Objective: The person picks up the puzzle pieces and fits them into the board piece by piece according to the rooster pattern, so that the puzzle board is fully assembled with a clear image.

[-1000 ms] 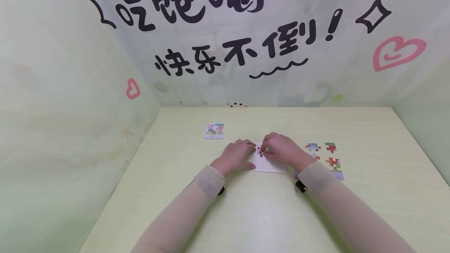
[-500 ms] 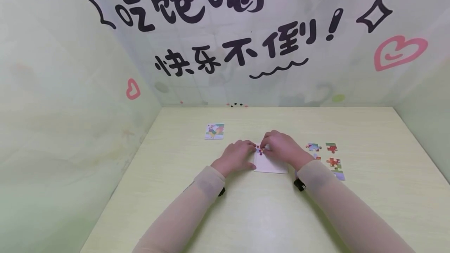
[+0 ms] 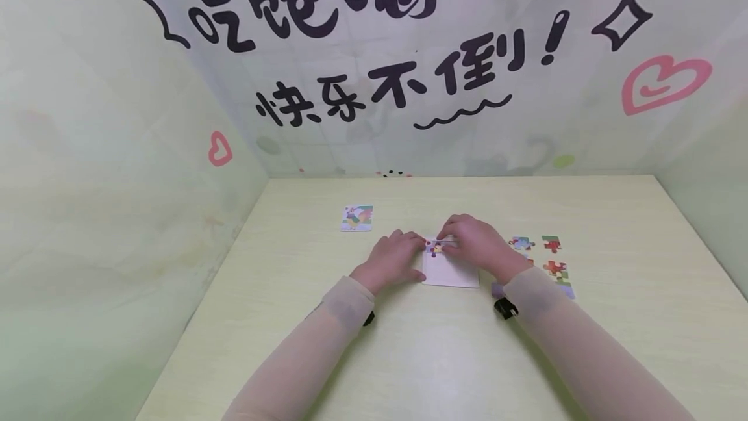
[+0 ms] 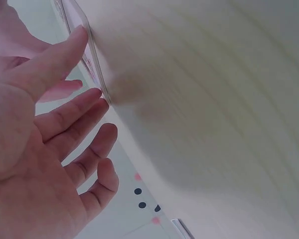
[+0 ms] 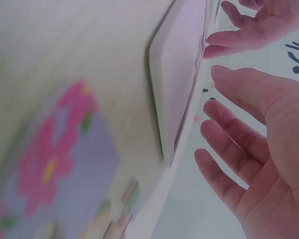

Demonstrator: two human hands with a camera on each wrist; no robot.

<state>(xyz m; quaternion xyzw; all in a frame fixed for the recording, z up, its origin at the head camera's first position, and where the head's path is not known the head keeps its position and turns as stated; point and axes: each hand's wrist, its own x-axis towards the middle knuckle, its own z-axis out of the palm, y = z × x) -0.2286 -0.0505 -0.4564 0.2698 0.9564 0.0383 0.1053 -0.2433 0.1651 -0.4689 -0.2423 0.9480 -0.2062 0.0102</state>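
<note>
- Pale wood-grain table (image 3: 432, 356): back edge is well past both hands.
- Bare left hand (image 3: 388, 262): fingers loosely apart, touching the flat white square board (image 3: 450, 275) along its left edge.
- Bare right hand (image 3: 479, 247): fingers apart too, over the board's far side; can't tell what they're touching.
- Multicoloured jigsaw pieces (image 3: 554, 267): some right of the board, partly behind a beige sleeve (image 3: 534, 294), others in its far-left corner.

Head view: high, facing forward-down over table (image 3: 409, 356); wrist views: low, close, tilted (both catch white tray (image 5: 181, 69)).
</note>
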